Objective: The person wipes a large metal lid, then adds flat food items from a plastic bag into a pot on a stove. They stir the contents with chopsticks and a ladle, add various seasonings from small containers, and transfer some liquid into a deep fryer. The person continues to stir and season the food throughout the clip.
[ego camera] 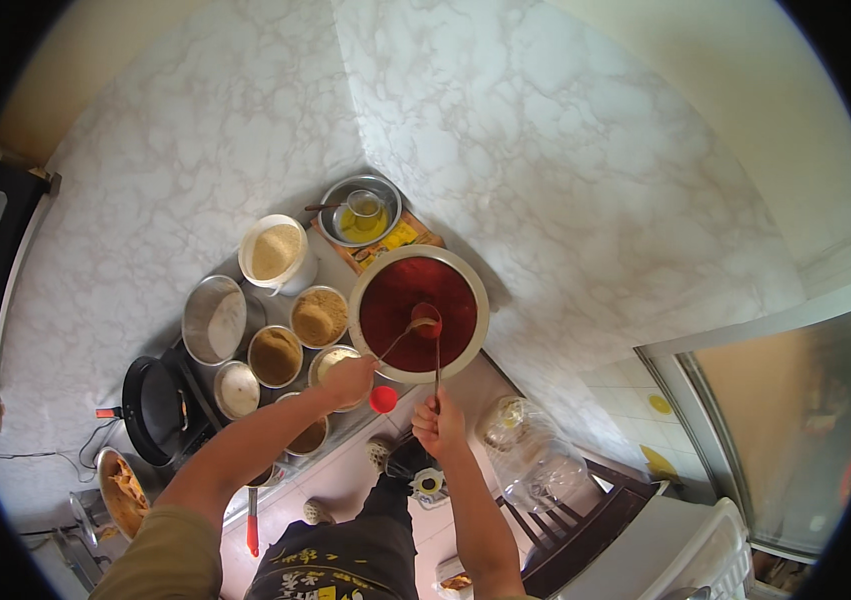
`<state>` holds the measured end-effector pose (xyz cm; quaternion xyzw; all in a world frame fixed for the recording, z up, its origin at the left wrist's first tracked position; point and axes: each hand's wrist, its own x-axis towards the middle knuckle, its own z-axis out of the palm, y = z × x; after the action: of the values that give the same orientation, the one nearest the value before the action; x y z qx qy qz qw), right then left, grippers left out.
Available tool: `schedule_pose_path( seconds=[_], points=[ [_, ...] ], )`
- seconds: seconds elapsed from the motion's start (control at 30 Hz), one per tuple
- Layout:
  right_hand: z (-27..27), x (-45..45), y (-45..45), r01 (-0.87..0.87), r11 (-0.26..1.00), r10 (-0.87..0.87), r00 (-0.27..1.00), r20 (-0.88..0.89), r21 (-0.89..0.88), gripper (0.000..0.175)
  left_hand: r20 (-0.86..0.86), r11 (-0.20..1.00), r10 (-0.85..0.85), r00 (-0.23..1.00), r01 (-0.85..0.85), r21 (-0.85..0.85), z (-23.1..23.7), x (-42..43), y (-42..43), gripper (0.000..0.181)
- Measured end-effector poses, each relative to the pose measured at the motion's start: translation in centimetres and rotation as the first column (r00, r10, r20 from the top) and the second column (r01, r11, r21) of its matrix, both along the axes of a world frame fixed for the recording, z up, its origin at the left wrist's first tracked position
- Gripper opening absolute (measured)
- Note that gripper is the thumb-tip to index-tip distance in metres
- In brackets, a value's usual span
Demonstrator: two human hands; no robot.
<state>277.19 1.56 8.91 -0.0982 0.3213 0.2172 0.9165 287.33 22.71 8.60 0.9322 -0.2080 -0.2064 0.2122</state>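
A large round metal pot (478,281) filled with deep red liquid stands at the corner of the counter. My left hand (350,382) holds a metal spoon (397,343) by its handle; the bowl of the spoon is over a ladle. The ladle (427,321) is in my right hand (438,426), its cup at the surface of the red liquid. A small red cup (383,400) lies near the pot, just right of my left hand. Below that hand is a metal bowl of pale powder (337,361), partly hidden by it.
Bowls of brown powder (275,356), tan powder (319,316) and white grains (237,390) crowd the counter's left. Behind them stand a white bucket (277,253) and a steel bowl with a strainer (360,211). A black pan (155,411) is further left; clear plastic containers (538,465) sit at right.
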Motion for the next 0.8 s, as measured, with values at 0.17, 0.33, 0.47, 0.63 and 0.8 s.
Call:
schedule_pose_path(
  seconds=[0.17,0.33,0.47,0.63,0.8],
  points=[
    [1.6,-0.9,-0.3,-0.031,0.999,0.032,0.998,0.052,-0.019,0.035,-0.07,0.976,-0.011,0.998,0.026,0.215,6.3,2.0,-0.8,0.026],
    [-0.3,-0.9,-0.7,-0.006,0.987,0.015,0.998,-0.053,0.163,0.032,0.005,0.967,-0.152,0.988,0.148,0.205,3.4,1.3,0.2,0.028],
    [-2.9,-1.4,-1.9,0.011,0.965,-0.022,0.999,0.039,0.263,0.028,0.023,0.983,-0.116,0.993,0.111,0.149,2.9,0.4,-0.6,0.029],
    [-1.0,-1.3,-0.9,0.061,0.967,-0.087,0.992,0.097,0.248,0.022,-0.28,0.975,0.199,0.939,-0.22,-0.044,2.4,0.1,-2.7,0.024],
    [-3.2,-1.2,0.0,0.142,0.9,-0.147,0.989,-0.019,0.412,0.022,-0.239,0.851,0.315,0.918,-0.385,-0.357,-2.9,-2.3,-4.7,0.022]
  ],
)
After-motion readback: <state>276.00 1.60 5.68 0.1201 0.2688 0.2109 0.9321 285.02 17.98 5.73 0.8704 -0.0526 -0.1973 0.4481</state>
